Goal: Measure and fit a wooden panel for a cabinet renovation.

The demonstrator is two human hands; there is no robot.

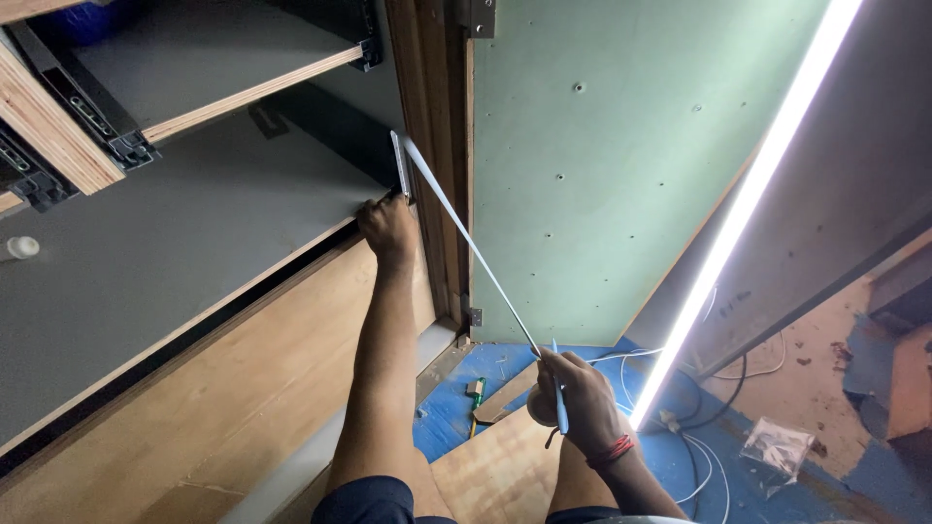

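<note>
Two hands are on one long, thin white strip (471, 243): your left hand (388, 228) pins its upper end against the front edge of the grey cabinet panel (175, 243), right beside the wooden upright (432, 146), and your right hand (573, 393) pinches the lower end low over the blue floor sheet (505, 364). Both hands are closed around it, and the right fingers also clasp a slim blue pen (560, 403). As I judge it, the strip hangs unsupported between your hands, so a loosened left grip could let the top end slide off the panel edge, and extra pull from the right could bow or kink it. The lit tube lamp (748, 204) and loose white cables (709, 466) lie close to your right wrist, a snag risk. Your left fingertips are hidden behind the knuckles, and I can't tell exactly how the strip's top end sits.
</note>
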